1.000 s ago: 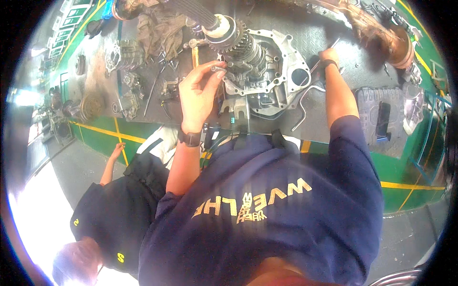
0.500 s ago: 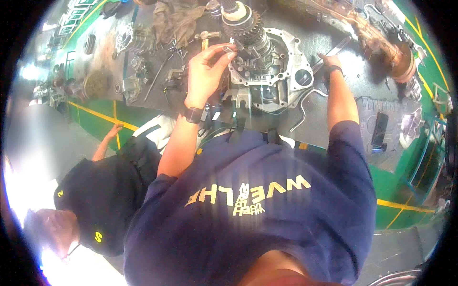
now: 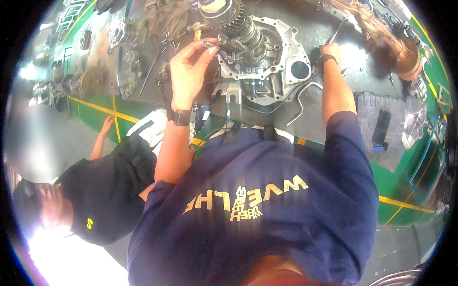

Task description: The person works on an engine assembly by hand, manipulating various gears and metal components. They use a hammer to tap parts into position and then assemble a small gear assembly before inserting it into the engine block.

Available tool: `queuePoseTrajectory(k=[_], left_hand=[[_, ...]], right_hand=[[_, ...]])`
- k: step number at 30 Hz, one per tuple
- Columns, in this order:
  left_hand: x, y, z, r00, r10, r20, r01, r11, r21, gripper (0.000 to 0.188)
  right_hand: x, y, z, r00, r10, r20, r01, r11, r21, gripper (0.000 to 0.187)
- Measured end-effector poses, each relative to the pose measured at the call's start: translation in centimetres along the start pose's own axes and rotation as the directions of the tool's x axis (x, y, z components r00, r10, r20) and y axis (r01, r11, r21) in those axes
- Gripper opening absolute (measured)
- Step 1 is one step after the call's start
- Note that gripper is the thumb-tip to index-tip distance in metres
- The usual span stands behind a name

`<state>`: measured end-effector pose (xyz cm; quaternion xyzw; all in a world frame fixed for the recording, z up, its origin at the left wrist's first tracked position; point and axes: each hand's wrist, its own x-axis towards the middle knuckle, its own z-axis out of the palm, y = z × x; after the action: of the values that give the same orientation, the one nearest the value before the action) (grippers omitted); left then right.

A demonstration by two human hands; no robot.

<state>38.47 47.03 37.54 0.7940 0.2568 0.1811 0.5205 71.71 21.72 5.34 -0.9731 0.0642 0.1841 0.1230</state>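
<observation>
at the far left of the gearbox housing (image 3: 267, 71), a second person in a dark shirt (image 3: 102, 190) crouches on the grey floor (image 3: 71, 138), below the workbench edge, one arm stretched toward the yellow floor line (image 3: 114, 114) that runs over green paint. above that person, still left of the housing, the dark workbench (image 3: 334, 95) carries scattered parts: a round rusty disc (image 3: 90, 81), a flat pale gasket-like plate (image 3: 117, 33) and thin loose rods (image 3: 152, 71). next comes the left hand (image 3: 188, 71), raised just left of the housing with a black wristwatch (image 3: 180, 116) on its wrist; its fingers are drawn narrow, pinching a small metal piece (image 3: 210, 45) at the fingertips, right beside the gear stack (image 3: 236, 26) that stands up out of the housing. the housing itself is a pale cast aluminium shell lying open on the bench, with a round hole toward its right side. a bent steel rod (image 3: 298, 102) lies just below and right of it. right of the housing the right hand (image 3: 329, 50) rests on the bench, closed around a slim metal tool (image 3: 334, 33) that points away up the bench; how tight the grip is cannot be told. farther right lie a grey ribbed mat with a dark blue-ended tool (image 3: 379, 128), and a brown rusty shaft (image 3: 381, 33) at the upper right, then green floor with another yellow line.
</observation>
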Motion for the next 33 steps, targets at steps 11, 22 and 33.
queuePoseTrajectory(k=[11, 22, 33], left_hand=[[0.5, -0.9, -0.1, 0.994, 0.013, 0.104, -0.006, 0.998, -0.064, 0.024], [1.4, -5.3, -1.7, 0.959, 0.161, 0.234, -0.146, 0.986, -0.079, 0.024], [1.9, -6.4, -0.6, 0.948, 0.28, 0.15, -0.262, 0.956, -0.128, 0.029]], right_hand=[[1.5, 11.7, -2.4, 0.944, -0.259, -0.204, 0.315, 0.891, 0.328, 0.035], [-33.6, 1.2, -27.9, 0.402, -0.825, -0.397, 0.91, 0.41, 0.068, 0.047], [-38.7, -12.6, -28.4, 0.072, -0.997, 0.007, 0.953, 0.067, -0.295, 0.045]])
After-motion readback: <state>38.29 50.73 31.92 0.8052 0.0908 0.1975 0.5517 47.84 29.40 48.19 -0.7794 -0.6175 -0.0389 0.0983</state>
